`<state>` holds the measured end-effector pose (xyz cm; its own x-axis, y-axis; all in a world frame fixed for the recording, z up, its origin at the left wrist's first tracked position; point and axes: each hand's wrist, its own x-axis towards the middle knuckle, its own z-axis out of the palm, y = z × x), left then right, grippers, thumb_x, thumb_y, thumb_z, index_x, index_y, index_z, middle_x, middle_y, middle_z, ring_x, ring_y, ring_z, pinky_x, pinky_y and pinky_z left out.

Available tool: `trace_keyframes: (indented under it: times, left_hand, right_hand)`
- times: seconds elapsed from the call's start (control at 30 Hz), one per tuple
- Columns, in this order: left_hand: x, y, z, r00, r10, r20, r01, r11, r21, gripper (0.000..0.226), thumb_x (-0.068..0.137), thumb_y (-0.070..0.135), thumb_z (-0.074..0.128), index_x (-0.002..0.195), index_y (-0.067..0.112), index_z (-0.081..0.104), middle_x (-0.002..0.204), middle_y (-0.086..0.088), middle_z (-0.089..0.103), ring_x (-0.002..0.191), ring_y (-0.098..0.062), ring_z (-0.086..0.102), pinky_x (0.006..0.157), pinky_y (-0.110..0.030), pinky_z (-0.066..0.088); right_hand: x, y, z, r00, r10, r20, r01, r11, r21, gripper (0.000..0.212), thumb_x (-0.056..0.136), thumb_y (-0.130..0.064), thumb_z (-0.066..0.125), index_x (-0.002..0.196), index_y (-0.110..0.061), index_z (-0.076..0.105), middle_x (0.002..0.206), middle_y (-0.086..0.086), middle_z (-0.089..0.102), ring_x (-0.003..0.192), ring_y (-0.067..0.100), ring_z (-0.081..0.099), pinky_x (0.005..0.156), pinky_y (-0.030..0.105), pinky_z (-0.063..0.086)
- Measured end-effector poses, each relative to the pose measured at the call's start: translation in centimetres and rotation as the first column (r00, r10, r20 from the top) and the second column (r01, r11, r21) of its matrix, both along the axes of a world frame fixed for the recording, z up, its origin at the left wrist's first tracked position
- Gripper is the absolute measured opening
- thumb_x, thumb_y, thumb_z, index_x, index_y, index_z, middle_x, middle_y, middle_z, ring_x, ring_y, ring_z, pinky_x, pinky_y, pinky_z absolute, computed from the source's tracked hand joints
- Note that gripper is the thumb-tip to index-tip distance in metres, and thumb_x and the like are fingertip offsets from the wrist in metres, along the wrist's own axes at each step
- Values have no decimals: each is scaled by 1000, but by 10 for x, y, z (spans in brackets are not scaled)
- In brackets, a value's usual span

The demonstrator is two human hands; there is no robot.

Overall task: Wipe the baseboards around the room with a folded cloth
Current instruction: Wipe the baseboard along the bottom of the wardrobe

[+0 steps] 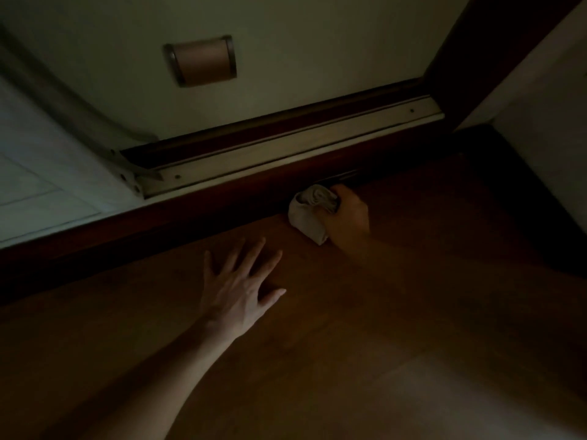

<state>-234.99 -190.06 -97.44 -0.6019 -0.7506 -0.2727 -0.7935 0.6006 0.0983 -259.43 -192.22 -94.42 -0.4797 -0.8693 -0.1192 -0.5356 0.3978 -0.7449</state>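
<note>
The room is dim. My right hand [347,217] grips a bunched pale cloth [309,211] and presses it against the dark wooden baseboard [197,214] where it meets the floor. My left hand [241,284] lies flat on the brown wooden floor [349,328], fingers spread, holding nothing, a little to the left of and nearer than the cloth. Above the baseboard runs a pale metal track [286,144] along the foot of a white panel.
A white panel [286,58] with a recessed metal pull [201,60] rises behind the track. A grey curved bar [79,106] and a pale tiled surface [38,185] lie at left. A dark wooden frame post [460,58] and white wall [546,122] stand at right.
</note>
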Motion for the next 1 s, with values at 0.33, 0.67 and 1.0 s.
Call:
trace_keyframes:
  times: [0.33, 0.67, 1.0]
  left_hand:
    - [-3, 4, -5, 1000, 1, 10, -1, 999, -38, 73, 93, 80, 8, 154, 46, 26, 165, 2, 25, 152, -31, 21, 111, -74, 20]
    - [-4, 8, -12, 999, 2, -35, -4, 997, -74, 65, 97, 74, 19, 152, 44, 35, 161, 2, 33, 150, -32, 25, 111, -74, 19]
    - [-3, 9, -13, 999, 20, -38, -23, 996, -83, 62, 96, 71, 22, 152, 46, 32, 162, 3, 31, 151, -30, 23, 112, -73, 19]
  right_hand:
    - [36, 8, -31, 957, -275, 97, 291, 910, -296, 21, 81, -12, 72, 101, -11, 67, 98, 0, 63, 89, 8, 58, 75, 14, 44]
    - [26, 10, -35, 904, -426, 24, 402, 833, -380, 23, 81, -6, 70, 104, -5, 68, 98, 0, 59, 90, 7, 52, 76, 15, 39]
    - [33, 10, -37, 928, -371, -30, 326, 849, -415, 23, 80, -3, 69, 104, -4, 68, 99, 9, 62, 90, 7, 52, 74, 0, 32]
